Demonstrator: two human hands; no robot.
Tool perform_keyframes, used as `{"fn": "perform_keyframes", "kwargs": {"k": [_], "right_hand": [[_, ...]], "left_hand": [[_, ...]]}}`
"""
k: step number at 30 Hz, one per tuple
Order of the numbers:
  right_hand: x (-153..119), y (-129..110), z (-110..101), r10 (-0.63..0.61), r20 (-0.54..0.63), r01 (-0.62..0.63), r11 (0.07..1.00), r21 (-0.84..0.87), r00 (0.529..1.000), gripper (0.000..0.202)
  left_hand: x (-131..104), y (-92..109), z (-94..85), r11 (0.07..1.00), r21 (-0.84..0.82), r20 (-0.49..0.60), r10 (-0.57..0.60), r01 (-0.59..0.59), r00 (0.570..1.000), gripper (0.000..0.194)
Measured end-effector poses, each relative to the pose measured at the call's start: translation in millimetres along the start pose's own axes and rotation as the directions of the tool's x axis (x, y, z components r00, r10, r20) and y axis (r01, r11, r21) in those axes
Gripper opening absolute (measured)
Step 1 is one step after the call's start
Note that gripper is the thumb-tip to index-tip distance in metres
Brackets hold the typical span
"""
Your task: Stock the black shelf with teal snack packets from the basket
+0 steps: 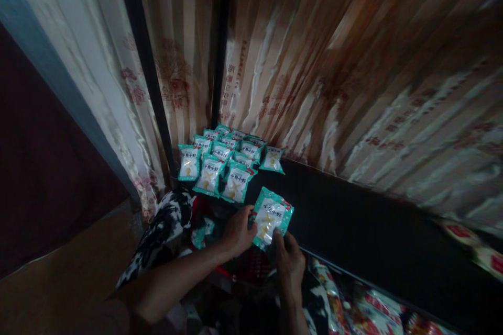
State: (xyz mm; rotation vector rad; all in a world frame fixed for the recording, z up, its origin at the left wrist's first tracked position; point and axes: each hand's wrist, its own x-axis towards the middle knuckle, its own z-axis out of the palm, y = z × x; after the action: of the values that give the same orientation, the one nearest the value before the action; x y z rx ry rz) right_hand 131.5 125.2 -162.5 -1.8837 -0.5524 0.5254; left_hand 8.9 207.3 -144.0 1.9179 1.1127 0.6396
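Between my two hands is a teal and white snack bag (pixel 271 214) with dark lettering and yellow snack shapes printed on it. My left hand (pixel 239 233) pinches its left edge. The lower right corner is gripped by my right hand (pixel 288 259), thumb on the front. Beyond them, several matching snack bags (pixel 237 182) stand in rows on a black shelf (pixel 334 204), faces toward me. One such bag (pixel 272 159) is at the right end of the back row. Below my left forearm, a red basket (pixel 228 272) holds another teal bag (pixel 200 235).
Patterned curtains (pixel 283 73) hang behind the shelf, and a black upright post (pixel 147 57) rises at its left end. Yellow and red packets (pixel 463 235) lie at the shelf's far right. Colourful packages (pixel 373 309) sit below the shelf's front edge.
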Motion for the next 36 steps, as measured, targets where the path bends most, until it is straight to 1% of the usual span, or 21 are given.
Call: {"fn": "perform_keyframes", "kwargs": {"k": [3,6,9,12,15,19,23,28,36], "right_hand": [[5.9,-6.3,-1.3,-0.026,0.010,0.026,1.000,0.002,1.000,0.058],[14.5,-10.7,-2.7,-0.053,-0.001,0.053,0.998,-0.035,0.999,0.059],[26.7,-13.0,-3.5,-0.096,-0.011,0.094,0.993,-0.076,0.995,0.062],[39.9,-15.2,-2.8,-0.130,0.000,0.130,0.988,-0.082,0.991,0.063],[51.6,-18.0,-0.7,-0.152,-0.010,0.150,0.983,-0.106,0.988,0.064],[65.5,-21.5,4.2,-0.187,-0.033,0.180,0.972,-0.153,0.982,0.064],[79.9,-23.8,11.2,-0.220,-0.044,0.209,0.962,-0.176,0.975,0.062],[98.6,-25.5,21.3,-0.264,-0.026,0.253,0.945,-0.209,0.964,0.062],[123.3,-27.3,34.2,-0.301,-0.029,0.283,0.920,-0.273,0.953,0.061]], "left_hand": [[1.3,4.9,0.0,0.997,0.032,-0.009,0.070,-0.070,0.997,0.048],[3.4,8.3,3.0,0.989,0.057,-0.022,0.138,-0.136,0.990,0.046],[7.3,8.1,10.5,0.980,0.046,-0.030,0.197,-0.196,0.980,0.048],[12.4,5.4,20.0,0.970,0.040,-0.019,0.240,-0.239,0.971,0.051],[17.4,3.3,27.9,0.971,0.059,0.014,0.232,-0.233,0.973,0.055],[23.7,4.5,32.7,0.976,0.059,0.037,0.207,-0.209,0.978,0.060],[30.7,8.4,34.1,0.981,0.046,0.047,0.185,-0.187,0.982,0.063],[42.2,12.9,35.7,0.979,0.084,0.054,0.179,-0.183,0.982,0.065],[59.8,21.0,33.9,0.986,0.115,0.082,0.110,-0.119,0.990,0.067]]}}
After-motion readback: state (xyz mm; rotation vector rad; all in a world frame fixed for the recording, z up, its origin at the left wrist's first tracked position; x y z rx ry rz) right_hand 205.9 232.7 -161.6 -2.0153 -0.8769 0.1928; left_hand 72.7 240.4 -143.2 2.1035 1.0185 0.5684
